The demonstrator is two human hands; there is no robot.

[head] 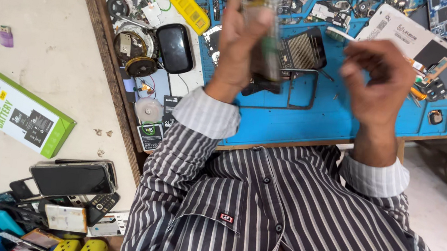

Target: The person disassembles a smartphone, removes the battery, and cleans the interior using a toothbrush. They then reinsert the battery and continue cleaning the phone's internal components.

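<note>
My left hand (239, 45) is raised over the blue work mat (311, 117) and grips a small phone body or circuit board (261, 20), blurred, with greenish and metallic parts. My right hand (375, 80) is curled to the right of it, pinching a thin white stick-like tool (341, 34) between the fingertips. The two hands are apart. Both sleeves are striped with white cuffs.
The mat holds a dark phone part with a speaker grille (303, 48), a white paper packet (396, 30) and loose boards. Left of the mat lie a black phone (175, 47), a yellow keypad (189, 7) and round parts. A green-and-white box (22, 114) and several phones (73, 179) lie at lower left.
</note>
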